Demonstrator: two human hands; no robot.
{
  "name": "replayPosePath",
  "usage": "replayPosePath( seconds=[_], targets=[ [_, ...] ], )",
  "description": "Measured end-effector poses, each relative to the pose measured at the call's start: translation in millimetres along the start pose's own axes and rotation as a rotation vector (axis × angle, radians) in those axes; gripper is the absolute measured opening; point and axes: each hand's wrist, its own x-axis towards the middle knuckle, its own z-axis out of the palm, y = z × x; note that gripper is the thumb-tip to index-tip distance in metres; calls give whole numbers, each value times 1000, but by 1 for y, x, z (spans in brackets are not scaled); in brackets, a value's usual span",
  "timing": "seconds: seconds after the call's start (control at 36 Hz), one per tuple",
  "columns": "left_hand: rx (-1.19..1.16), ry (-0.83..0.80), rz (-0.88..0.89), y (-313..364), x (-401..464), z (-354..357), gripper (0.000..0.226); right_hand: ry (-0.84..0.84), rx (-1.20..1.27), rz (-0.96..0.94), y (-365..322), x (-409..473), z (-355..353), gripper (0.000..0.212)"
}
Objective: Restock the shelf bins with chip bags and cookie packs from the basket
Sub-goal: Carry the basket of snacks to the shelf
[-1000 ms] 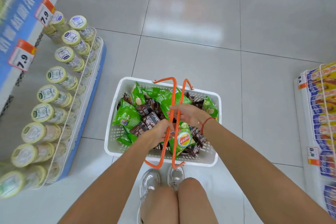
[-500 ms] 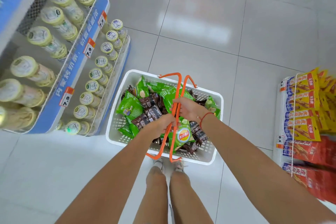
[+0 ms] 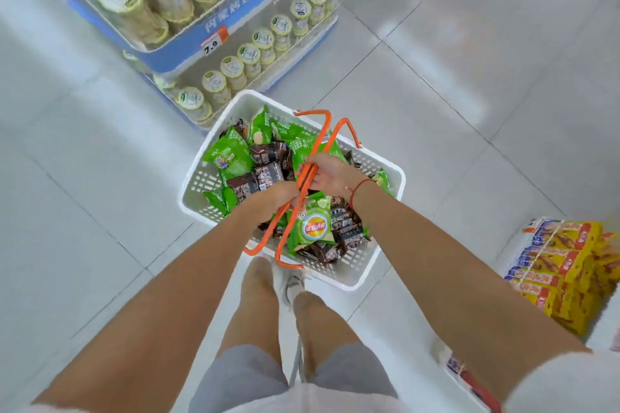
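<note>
A white plastic basket (image 3: 385, 178) hangs in front of my legs, above the tiled floor. It is full of green chip bags (image 3: 231, 156) and dark brown cookie packs (image 3: 265, 174). Two orange handles (image 3: 323, 141) are drawn together over the middle. My left hand (image 3: 275, 199) grips the handles from the left, fingers curled round them. My right hand (image 3: 330, 174), with a red cord at the wrist, grips the same handles from the right. A green chip bag with a round yellow and red logo (image 3: 313, 228) lies on top near me.
A blue-edged shelf unit (image 3: 235, 30) with rows of pale tubs and 7.9 price tags stands at the upper left, close to the basket's far corner. Yellow and red snack boxes (image 3: 567, 265) fill a low shelf at the right. My knees and shoes (image 3: 293, 282) are below the basket.
I have risen and the basket has lifted off the floor with both hands on its handles. The view has swung, so the tub shelf now sits at the upper left, nearer the basket.
</note>
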Motion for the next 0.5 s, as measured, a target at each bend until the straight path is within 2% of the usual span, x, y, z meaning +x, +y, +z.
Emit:
replayPosePath(
  seconds=[0.14,0.31,0.5],
  targets=[
    [-126,86,-16,-62,-29,-43,26,-56,-155,48,26,2,73,2],
    [-314,127,2,-132,-74,-96,23,-93,-354,101,64,6,171,20],
    [-569,186,54,-221,-118,-176,26,-114,-580,73,114,15,308,15]
  ],
)
